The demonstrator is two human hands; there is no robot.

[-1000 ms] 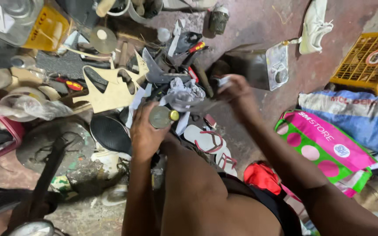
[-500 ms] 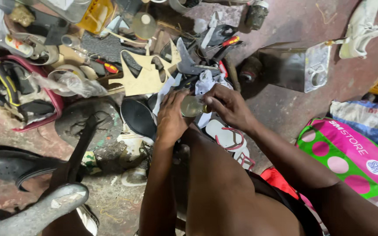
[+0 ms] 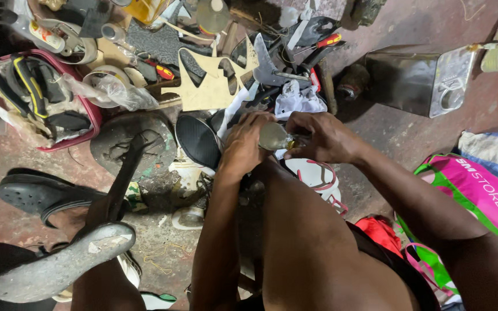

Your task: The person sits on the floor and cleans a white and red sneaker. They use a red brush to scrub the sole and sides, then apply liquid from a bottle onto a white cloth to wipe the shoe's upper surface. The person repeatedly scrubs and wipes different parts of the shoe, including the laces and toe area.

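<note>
Closely bunched, the fingers of the left hand (image 3: 243, 144) wrap around a small round jar (image 3: 273, 136), while the right hand (image 3: 321, 137) pinches its yellowish cap end from the right. The jar sits between both hands, just above the person's raised knee, at the middle of the scene.

Just beyond the hands lies a crumpled white cloth (image 3: 298, 98), and to the left a black shoe sole (image 3: 198, 140) leans upright. Farther off is a cream cut-out sheet (image 3: 211, 86) and one red-handled screwdriver (image 3: 327, 41). A metal box (image 3: 419, 83) stands at far right.

The jar could slip and spill onto the knee, I judge, if the cap gives suddenly under the twist, since nothing supports it from below.

Counted: two hands, one jar, one metal box, one pink bag (image 3: 479, 190) near right, one black clog (image 3: 41, 194) near left, one worn grey sole (image 3: 59, 268) on a stand.
</note>
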